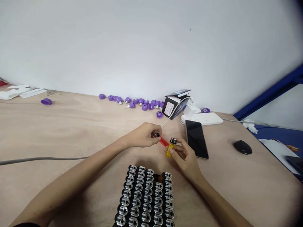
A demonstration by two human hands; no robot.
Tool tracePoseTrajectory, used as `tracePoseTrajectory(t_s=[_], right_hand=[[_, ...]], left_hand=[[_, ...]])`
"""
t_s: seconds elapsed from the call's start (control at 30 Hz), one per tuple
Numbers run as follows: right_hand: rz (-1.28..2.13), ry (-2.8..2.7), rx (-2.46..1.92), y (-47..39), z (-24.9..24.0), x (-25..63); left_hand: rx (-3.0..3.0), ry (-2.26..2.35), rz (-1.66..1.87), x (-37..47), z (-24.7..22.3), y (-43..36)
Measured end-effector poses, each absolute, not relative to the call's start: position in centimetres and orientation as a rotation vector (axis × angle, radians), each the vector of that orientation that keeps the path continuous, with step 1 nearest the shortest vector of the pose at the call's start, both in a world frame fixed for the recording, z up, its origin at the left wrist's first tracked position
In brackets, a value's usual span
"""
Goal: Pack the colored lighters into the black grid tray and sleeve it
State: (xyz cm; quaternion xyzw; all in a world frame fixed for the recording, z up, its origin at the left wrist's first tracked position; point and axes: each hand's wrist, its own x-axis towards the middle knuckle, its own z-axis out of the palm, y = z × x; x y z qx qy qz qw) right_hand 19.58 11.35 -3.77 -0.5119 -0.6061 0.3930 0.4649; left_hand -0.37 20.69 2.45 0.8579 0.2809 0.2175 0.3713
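Note:
My left hand (145, 135) is closed on a red lighter (163, 141), its black and metal top near my fingers. A yellow lighter (169, 151) with a black and metal top stands nearly upright in the pinch of my right hand (187, 159). The two lighters are close together, the red one's lower end beside the yellow one. Below my hands, near the front edge of the view, stand rows of lighters (148, 198) packed upright, with only their metal tops showing. A gap with something orange in it shows in the back row.
Several purple caps (145, 107) lie along the wall. A black box (169, 107), a white power strip (205, 119), a dark phone (196, 138) and a black mouse (242, 147) are at the right. A grey cable (47, 158) crosses the table (71, 126) at the left.

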Motion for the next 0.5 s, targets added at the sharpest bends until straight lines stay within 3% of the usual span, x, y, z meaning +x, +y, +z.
tracePoseTrajectory(t_s=[0.3, 0.5], right_hand=[[1.08, -1.292, -1.142, 11.6, -4.5, 20.3], [0.977, -1.369, -1.185, 11.0, -3.7, 20.2]], left_hand=[[1.598, 0.614, 0.588, 1.3, -3.8, 21.6], [1.467, 0.579, 0.655, 1.3, -4.3, 21.1]])
